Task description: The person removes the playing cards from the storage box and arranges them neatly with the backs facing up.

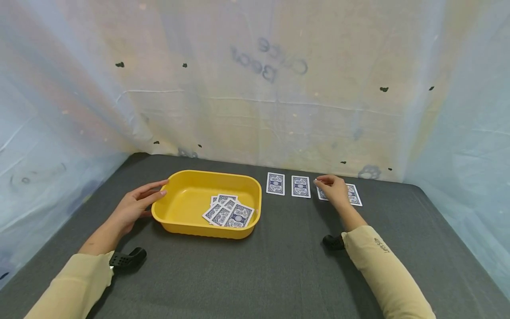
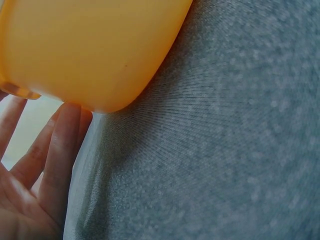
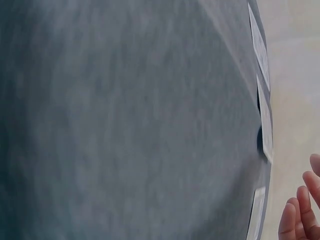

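My left hand (image 1: pixel 133 206) holds the left rim of a yellow plastic tray (image 1: pixel 175 226). The thumb laps over the rim, while other fingers (image 2: pixel 62 145) lie against the outer wall in the left wrist view. Inside the tray, several overlapping playing cards (image 1: pixel 239 215) show blue-patterned backs. My right hand (image 1: pixel 334 189) hovers over the row on the table, its fingers (image 3: pixel 300 215) loosely bent with no card showing between them. It partly covers a card (image 1: pixel 322 195) beneath it and the rightmost card (image 1: pixel 353 195).
Two more face-down cards, one (image 1: pixel 276 184) nearer the tray and one (image 1: pixel 300 186) beside it, continue the row to the left. A dark grey cloth covers the table (image 1: pixel 239 274). Behind it hangs a pale plastic sheet (image 1: pixel 255 124). A black wrist device (image 1: pixel 129 258) sits on my left sleeve.
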Available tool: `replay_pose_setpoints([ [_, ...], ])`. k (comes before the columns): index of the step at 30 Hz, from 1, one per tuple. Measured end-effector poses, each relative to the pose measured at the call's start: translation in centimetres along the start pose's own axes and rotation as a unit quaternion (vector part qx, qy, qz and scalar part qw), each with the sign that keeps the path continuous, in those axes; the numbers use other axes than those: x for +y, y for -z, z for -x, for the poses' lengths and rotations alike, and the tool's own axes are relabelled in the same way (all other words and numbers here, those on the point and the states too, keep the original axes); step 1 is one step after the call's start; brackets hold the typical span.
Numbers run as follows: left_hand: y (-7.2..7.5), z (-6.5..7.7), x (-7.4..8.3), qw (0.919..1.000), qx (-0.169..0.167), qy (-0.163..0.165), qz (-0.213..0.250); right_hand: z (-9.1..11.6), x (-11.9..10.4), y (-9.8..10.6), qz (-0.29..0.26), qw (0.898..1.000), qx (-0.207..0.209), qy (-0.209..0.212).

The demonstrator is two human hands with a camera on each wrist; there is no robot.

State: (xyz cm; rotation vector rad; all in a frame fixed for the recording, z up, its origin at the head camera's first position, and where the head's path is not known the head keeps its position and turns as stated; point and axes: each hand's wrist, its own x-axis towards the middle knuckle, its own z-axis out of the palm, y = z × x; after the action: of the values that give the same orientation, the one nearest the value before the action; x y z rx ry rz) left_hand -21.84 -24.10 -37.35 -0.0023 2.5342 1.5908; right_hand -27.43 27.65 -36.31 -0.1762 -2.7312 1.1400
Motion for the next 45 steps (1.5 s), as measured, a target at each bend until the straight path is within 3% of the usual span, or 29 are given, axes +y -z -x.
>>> replay_pose_setpoints([
  [12,0.0,0.0,-0.1,1.0,0.002,-0.004,-0.004,1.0,-2.6,-1.6,-0.034,0.999,-0.02,0.016],
  [25,0.1,0.1,0.0,1.0,-0.004,0.003,0.001,2.1,-4.7,-3.6,-0.054,0.996,-0.03,0.062],
  [32,0.1,0.1,-0.2,0.9998,-0.003,-0.003,0.021,3.0,-6.3,-4.1,-0.089,0.991,-0.047,0.085],
  [45,0.1,0.0,-0.3,0.9998,-0.003,-0.002,0.021,4.0,-8.0,-5.3,-0.088,0.988,-0.06,0.112],
])
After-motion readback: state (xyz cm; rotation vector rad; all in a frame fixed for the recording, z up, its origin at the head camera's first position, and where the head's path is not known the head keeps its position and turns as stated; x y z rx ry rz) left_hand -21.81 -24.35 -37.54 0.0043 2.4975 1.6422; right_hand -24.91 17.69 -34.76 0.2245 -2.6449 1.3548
